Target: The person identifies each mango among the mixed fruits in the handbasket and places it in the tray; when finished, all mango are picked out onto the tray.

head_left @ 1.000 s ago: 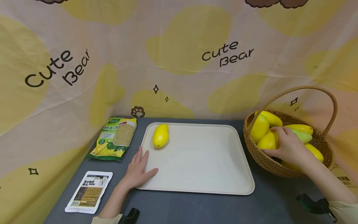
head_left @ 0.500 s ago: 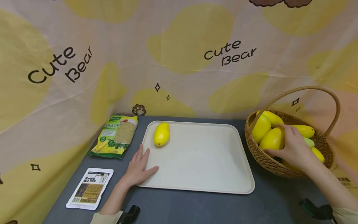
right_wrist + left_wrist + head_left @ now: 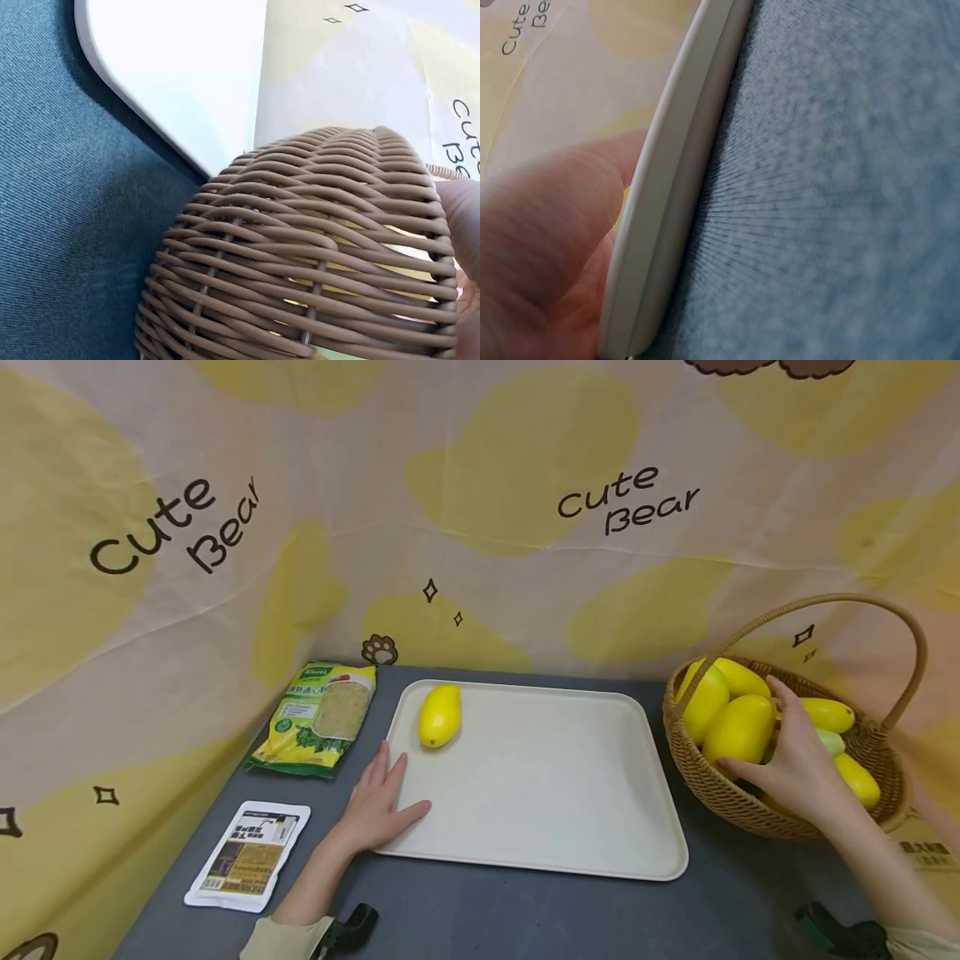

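My right hand (image 3: 806,768) reaches into the wicker basket (image 3: 712,802), its thumb and fingers spread about the right side of a yellow mango (image 3: 738,729). The thumb lies along the fruit's lower edge, and the forefinger extends past its upper right. My left hand (image 3: 375,806) rests flat on the left edge of a white tray (image 3: 540,777), fingers straight and thumb out over it. A single mango (image 3: 440,716) lies at the tray's upper left. In the right wrist view the basket's woven side (image 3: 300,240) hides most of the hand.
Several more mangoes (image 3: 705,702) fill the basket under its tall handle (image 3: 847,599). Left of the tray lie a green-and-yellow food packet (image 3: 318,718) and a white pouch (image 3: 247,857). A printed cloth (image 3: 487,527) hangs behind the dark table (image 3: 480,910).
My right fingers have spread up and to the right, so more of the front mango shows. The left hand keeps its place on the tray. The whole head view has shifted slightly.
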Demonstrator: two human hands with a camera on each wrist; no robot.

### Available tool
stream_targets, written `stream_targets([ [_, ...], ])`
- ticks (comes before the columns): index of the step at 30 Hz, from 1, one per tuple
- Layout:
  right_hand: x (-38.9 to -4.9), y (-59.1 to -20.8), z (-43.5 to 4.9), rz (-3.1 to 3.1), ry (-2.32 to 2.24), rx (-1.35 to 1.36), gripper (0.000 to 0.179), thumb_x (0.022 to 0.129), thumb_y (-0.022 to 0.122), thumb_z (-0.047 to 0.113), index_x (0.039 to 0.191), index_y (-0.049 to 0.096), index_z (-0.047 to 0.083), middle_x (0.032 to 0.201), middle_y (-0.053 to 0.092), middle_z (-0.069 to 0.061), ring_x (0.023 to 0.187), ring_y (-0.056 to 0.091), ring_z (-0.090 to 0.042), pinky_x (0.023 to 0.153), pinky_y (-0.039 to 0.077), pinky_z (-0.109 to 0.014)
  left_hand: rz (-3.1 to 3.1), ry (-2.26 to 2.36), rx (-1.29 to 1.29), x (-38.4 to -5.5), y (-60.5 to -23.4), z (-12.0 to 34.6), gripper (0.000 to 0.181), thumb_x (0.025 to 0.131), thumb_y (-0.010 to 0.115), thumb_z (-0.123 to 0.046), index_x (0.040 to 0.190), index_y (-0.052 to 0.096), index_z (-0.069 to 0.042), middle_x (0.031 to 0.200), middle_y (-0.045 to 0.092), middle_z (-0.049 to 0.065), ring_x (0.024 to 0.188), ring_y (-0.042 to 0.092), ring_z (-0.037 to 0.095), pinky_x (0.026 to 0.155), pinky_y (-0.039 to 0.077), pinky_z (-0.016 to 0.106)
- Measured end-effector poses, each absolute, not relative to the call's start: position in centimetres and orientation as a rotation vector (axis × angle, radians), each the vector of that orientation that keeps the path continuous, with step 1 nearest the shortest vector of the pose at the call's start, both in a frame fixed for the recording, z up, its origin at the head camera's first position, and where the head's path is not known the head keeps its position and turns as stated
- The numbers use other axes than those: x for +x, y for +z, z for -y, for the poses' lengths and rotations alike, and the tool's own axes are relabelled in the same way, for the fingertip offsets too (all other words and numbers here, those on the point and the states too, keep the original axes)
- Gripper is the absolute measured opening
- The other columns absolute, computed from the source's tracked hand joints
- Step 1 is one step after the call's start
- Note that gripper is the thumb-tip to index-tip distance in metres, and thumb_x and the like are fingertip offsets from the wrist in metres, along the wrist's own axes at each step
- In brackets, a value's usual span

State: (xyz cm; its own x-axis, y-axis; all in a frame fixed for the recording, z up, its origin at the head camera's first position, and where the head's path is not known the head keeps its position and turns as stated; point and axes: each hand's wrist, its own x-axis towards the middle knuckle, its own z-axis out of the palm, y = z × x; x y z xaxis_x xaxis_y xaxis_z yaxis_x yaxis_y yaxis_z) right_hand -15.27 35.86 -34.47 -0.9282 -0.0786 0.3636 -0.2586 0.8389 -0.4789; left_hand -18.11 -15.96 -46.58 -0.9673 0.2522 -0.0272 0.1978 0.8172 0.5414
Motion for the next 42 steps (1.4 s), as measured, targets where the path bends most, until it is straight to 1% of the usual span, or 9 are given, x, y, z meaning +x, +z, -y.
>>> stream_targets([
  [6, -14.9, -34.7, -35.5, 2.636, 0.851, 0.247, 0.124, 0.067, 0.085, -0.003, 0.155, -0.002, 0.004, 0.149, 0.013, -0.04, 0.123, 0.028, -0.063, 0.088, 0.03, -0.073, -2.902, 0.84, 0.358, -18.1, -46.5, 15.9, 0.089, 0.091, 0.062, -0.047, 0.152, 0.022, 0.004, 0.159, -0.007, 0.026, 0.143, 0.003, 0.049, 0.109, 0.009, 0.069],
  [8, -14.7, -34.5, -35.4, 2.624, 0.873, 0.241, 0.121, 0.068, 0.085, -0.002, 0.154, 0.001, 0.002, 0.146, 0.015, -0.041, 0.118, 0.032, -0.062, 0.094, 0.042, -0.055, -2.9, 0.843, 0.354, -18.0, -46.3, 15.9, 0.089, 0.091, 0.062, -0.047, 0.152, 0.022, 0.004, 0.16, -0.007, 0.026, 0.143, 0.002, 0.048, 0.109, 0.009, 0.069],
  [10, -14.5, -34.1, -35.2, 2.619, 0.889, 0.227, 0.116, 0.068, 0.086, -0.001, 0.153, 0.006, -0.001, 0.141, 0.02, -0.041, 0.111, 0.037, -0.059, 0.086, 0.049, -0.027, -2.898, 0.85, 0.354, -17.9, -46.2, 15.8, 0.089, 0.091, 0.062, -0.046, 0.152, 0.022, 0.005, 0.159, -0.006, 0.026, 0.143, 0.003, 0.049, 0.109, 0.009, 0.069],
  [13, -14.1, -33.3, -35.1, 2.612, 0.957, 0.206, 0.11, 0.071, 0.085, 0.001, 0.152, 0.01, -0.003, 0.139, 0.023, -0.039, 0.107, 0.041, -0.058, 0.065, 0.038, 0.0, -2.891, 0.851, 0.341, -17.8, -46.0, 15.8, 0.09, 0.09, 0.062, -0.047, 0.152, 0.021, 0.005, 0.159, -0.006, 0.026, 0.143, 0.002, 0.049, 0.109, 0.009, 0.069],
  [20, -12.9, -31.5, -34.6, 2.614, 1.088, 0.099, 0.108, 0.08, 0.08, 0.008, 0.156, 0.003, 0.013, 0.151, 0.012, -0.031, 0.12, 0.036, -0.057, 0.069, 0.037, 0.002, -2.868, 0.857, 0.33, -17.8, -45.9, 15.9, 0.093, 0.091, 0.062, -0.047, 0.153, 0.016, 0.004, 0.159, -0.011, 0.026, 0.143, 0.001, 0.049, 0.109, 0.008, 0.068],
  [24, -12.5, -31.1, -33.6, 2.584, 1.218, 0.142, 0.105, 0.084, 0.076, 0.005, 0.156, 0.001, 0.026, 0.153, 0.012, -0.022, 0.126, 0.039, -0.022, 0.075, 0.039, 0.0, -2.858, 0.89, 0.329, -17.8, -45.8, 15.9, 0.096, 0.089, 0.063, -0.049, 0.153, 0.014, 0.005, 0.158, -0.013, 0.027, 0.143, 0.002, 0.051, 0.109, 0.01, 0.068],
  [27, -12.6, -31.2, -32.3, 2.541, 1.416, 0.233, 0.102, 0.085, 0.072, -0.002, 0.155, 0.002, 0.027, 0.15, 0.014, -0.018, 0.125, 0.037, -0.01, 0.08, 0.043, -0.004, -2.851, 0.901, 0.324, -17.9, -45.6, 15.9, 0.103, 0.086, 0.064, -0.055, 0.154, 0.013, 0.004, 0.158, -0.014, 0.027, 0.143, 0.002, 0.05, 0.109, 0.012, 0.068],
  [32, -13.5, -32.1, -29.3, 2.489, 1.821, 0.311, 0.096, 0.088, 0.068, -0.003, 0.154, 0.003, 0.023, 0.152, 0.015, -0.017, 0.136, 0.032, -0.024, 0.085, 0.047, -0.012, -2.835, 0.865, 0.314, -18.0, -45.5, 16.0, 0.12, 0.076, 0.067, -0.069, 0.156, 0.009, -0.002, 0.158, -0.017, 0.025, 0.144, -0.001, 0.047, 0.109, 0.015, 0.067],
  [42, -16.3, -35.6, -22.2, 2.411, 2.3, 0.197, 0.093, 0.09, 0.067, 0.003, 0.154, 0.001, 0.013, 0.152, 0.021, -0.017, 0.127, 0.042, -0.028, 0.092, 0.046, -0.019, -2.772, 0.779, 0.406, -18.2, -45.2, 16.4, 0.137, 0.062, 0.079, -0.069, 0.157, 0.004, -0.006, 0.156, -0.021, 0.027, 0.143, -0.008, 0.05, 0.111, 0.007, 0.066],
])
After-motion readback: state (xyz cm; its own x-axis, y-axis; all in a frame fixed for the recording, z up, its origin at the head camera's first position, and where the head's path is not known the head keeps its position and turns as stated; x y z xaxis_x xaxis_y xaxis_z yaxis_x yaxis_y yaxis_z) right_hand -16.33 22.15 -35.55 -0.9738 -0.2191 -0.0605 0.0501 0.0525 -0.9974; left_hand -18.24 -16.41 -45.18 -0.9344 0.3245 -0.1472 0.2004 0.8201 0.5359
